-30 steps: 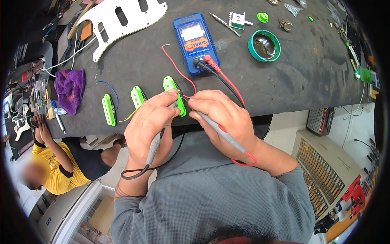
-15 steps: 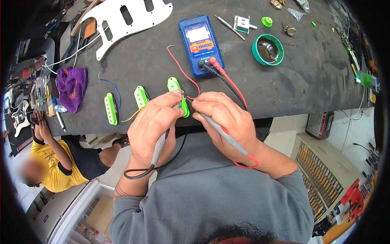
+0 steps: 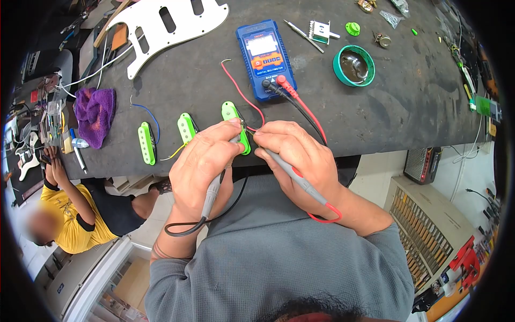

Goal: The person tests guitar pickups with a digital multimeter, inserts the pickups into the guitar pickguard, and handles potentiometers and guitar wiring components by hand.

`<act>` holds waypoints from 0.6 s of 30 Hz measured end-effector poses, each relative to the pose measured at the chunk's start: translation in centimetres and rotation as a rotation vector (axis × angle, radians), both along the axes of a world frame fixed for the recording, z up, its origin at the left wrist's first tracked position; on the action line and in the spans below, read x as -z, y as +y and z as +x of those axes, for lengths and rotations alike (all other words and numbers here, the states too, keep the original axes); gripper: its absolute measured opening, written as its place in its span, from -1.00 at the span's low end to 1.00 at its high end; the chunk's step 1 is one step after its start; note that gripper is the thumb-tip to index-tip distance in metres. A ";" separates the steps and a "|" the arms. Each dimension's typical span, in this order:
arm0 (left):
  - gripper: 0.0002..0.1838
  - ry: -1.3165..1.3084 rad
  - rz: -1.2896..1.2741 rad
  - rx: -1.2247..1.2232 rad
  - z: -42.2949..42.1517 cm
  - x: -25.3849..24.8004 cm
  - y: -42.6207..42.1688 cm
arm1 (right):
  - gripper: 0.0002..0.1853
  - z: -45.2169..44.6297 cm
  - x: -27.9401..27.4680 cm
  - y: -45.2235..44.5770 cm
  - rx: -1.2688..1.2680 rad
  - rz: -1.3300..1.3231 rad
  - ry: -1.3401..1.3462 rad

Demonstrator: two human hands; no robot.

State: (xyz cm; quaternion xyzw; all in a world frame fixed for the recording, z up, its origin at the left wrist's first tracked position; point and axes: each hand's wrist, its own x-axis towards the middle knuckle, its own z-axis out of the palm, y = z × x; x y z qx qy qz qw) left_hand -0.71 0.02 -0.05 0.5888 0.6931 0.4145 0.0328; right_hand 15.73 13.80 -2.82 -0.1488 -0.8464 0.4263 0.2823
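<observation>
Head view: at the near edge of the table, a black-lead probe is gripped in the left hand, a red-lead probe in the right hand, beside a green pickup; a multimeter is seen beyond.

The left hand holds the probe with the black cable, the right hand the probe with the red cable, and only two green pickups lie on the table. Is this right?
The number is wrong: the head view shows three green pickups on the table. The left hand does hold the black-cable probe, and the right hand the red-cable probe.
</observation>
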 end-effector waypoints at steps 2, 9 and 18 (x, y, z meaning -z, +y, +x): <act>-0.56 -0.003 0.045 0.006 -0.1 0.5 0.0 | -0.65 0.0 0.0 0.0 0.001 -0.001 0.007; -0.70 0.016 -0.019 -0.008 0.0 0.0 -0.1 | -0.66 0.0 0.1 -0.1 0.005 0.006 0.002; -0.70 0.008 -0.013 -0.009 0.1 0.0 -0.1 | -0.65 -0.1 0.0 -0.1 0.001 0.006 0.003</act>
